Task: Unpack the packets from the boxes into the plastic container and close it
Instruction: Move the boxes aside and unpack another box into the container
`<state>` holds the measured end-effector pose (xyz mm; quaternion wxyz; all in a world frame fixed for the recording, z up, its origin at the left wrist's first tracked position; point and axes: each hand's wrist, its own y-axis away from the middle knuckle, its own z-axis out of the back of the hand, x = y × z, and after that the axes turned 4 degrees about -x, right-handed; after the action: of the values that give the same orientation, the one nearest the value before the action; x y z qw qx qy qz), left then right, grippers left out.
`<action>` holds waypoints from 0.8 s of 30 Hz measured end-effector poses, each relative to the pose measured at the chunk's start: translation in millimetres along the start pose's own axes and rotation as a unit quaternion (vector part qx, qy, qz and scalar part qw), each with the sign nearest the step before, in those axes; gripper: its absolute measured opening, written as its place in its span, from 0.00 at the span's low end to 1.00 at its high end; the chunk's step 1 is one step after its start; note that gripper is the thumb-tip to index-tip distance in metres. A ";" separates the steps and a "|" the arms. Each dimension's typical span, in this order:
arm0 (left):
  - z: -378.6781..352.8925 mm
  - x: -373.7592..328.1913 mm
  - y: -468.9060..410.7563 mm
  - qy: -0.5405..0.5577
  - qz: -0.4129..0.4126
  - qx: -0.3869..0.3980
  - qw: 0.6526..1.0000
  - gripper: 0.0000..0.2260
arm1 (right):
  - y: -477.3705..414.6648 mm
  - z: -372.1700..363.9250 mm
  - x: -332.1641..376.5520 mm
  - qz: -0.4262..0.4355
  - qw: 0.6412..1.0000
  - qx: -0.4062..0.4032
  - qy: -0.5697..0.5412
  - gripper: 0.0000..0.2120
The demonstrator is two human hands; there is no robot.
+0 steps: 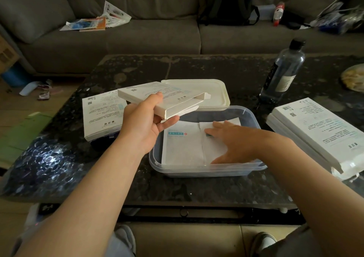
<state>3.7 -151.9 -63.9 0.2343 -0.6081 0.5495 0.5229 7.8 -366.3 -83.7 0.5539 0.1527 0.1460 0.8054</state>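
Head view: left hand (146, 121) grips a flat white box (163, 99), end flap open, tilted over the clear plastic container (206, 170) on the dark table (197, 67). Right hand (232, 140), fingers flat, presses white packets (183, 144) inside the container; count unclear, maybe two stacks. Cream lid (208, 91) lies behind. More boxes (315, 126) at right, one box (102, 113) at left.

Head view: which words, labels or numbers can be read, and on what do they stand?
None can be read.
Held box: print blurred.
Flat box and right stack: codes and print too small.
Packet in container: teal label, blurred.
Bottle: label too dark.
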 end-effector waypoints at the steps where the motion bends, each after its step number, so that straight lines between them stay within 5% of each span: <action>1: -0.1 0.0 0.1 -0.001 0.000 0.000 1.000 0.16 | -1.2 -0.5 -0.5 -0.002 1.000 0.004 0.004 0.47; 18: 3.5 -2.6 2.7 0.004 0.002 0.007 1.000 0.17 | -9.6 -4.9 -2.9 -0.020 0.999 0.019 0.037 0.49; 24: 4.5 -8.4 3.6 0.031 0.041 0.038 0.998 0.12 | 3.9 3.6 4.7 -0.044 0.995 -0.087 -0.035 0.42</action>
<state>0.0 -145.5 -56.9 0.2184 -0.5920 0.6000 0.4918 4.4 -362.9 -78.4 0.6049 0.1259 0.0626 0.7838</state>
